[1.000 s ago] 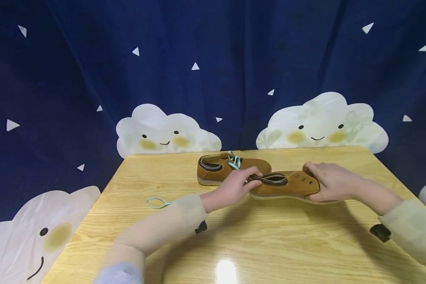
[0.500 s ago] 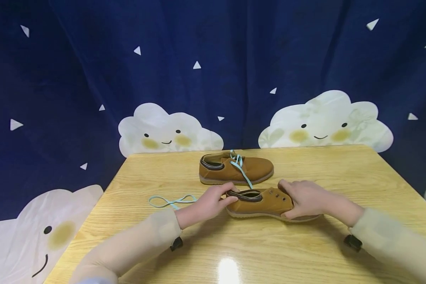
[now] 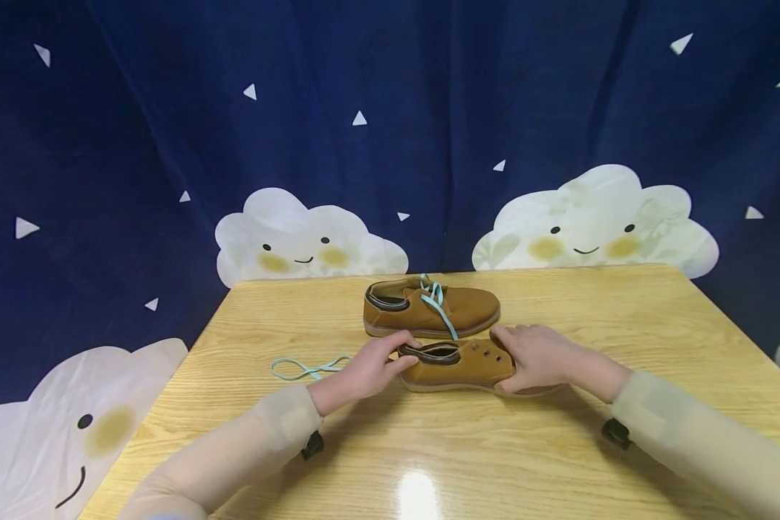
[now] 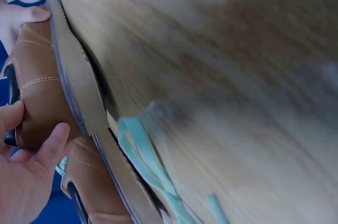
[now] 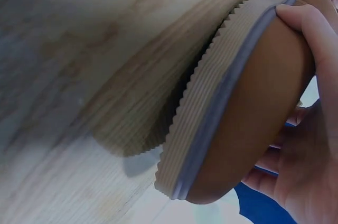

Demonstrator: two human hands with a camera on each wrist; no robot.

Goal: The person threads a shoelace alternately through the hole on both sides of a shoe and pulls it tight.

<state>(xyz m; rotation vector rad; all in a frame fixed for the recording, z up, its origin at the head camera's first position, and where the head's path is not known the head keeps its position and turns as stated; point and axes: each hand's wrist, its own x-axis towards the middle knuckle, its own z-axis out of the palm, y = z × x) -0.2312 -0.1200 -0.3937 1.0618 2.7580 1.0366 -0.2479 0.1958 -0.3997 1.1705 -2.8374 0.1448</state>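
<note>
A brown, leather-look low shoe with dark eyelets, no lace in them, and a ribbed beige sole [image 3: 458, 370] is held level between a person's two bare hands, toe toward the right hand; whether the sole touches the table is hard to tell. The left hand [image 3: 369, 365] pinches the padded heel collar between thumb and fingers. The right hand [image 3: 541, 355] curls over the toe end, thumb on the near side.

The shoe looks light and sturdy: its upper and collar probably give under pressure, while the sole seems firmer. The matte surface should grip well, and heel and toe look like sound holds.

Just beyond the hands sits a matching brown shoe [image 3: 474, 307] with a flat, pale turquoise lace [image 3: 440, 312]. Left of the left hand, a loose turquoise lace [image 3: 308, 371] lies looped on the pale wooden table [image 3: 494, 448].
</note>
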